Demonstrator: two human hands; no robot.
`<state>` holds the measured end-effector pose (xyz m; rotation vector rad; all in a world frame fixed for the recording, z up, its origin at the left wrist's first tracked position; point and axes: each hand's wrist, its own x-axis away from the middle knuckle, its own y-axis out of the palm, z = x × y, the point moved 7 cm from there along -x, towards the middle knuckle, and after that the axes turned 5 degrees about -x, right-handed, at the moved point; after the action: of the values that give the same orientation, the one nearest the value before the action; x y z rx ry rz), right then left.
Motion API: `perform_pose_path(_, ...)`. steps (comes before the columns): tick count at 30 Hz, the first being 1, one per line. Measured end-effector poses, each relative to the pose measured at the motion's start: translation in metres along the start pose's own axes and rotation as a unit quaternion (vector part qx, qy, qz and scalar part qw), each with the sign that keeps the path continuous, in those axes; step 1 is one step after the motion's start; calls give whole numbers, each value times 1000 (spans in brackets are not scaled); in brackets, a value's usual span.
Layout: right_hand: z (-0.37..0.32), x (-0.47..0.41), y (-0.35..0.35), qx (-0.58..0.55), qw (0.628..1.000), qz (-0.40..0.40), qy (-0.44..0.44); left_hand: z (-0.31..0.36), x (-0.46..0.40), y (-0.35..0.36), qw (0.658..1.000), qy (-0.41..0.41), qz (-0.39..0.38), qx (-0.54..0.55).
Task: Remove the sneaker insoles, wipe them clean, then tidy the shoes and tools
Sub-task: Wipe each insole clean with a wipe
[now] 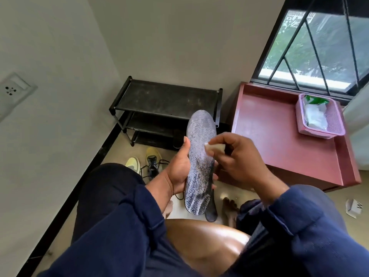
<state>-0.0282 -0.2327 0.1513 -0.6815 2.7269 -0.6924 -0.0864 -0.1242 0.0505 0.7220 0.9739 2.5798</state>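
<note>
— Two insoles (200,156) sit stacked in the left hand (177,166), whose fingers are wrapped around their middle; where does the long axis go?

— It goes away from the person, toe end up toward the shoe rack (165,100), heel end down near the knees.

— And the right hand (237,160)?

— It is nearer the toe half, its fingers pinching a small wipe (214,149) that touches the patterned face; probably the wiping follows this axis.
</note>
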Motion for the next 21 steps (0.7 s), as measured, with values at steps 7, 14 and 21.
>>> perform_pose_path(7,8,-2,7,138,988,18,-73,-4,-6,6,998,-36,-44,-25)
perform_pose_path(14,20,-8,-9,118,992,41,-10,-7,-9,9,994,-70,-67,-52)
perform_pose_path(21,21,-7,-9,140,989,44,1,-5,-11,10,994,-61,-63,-67)
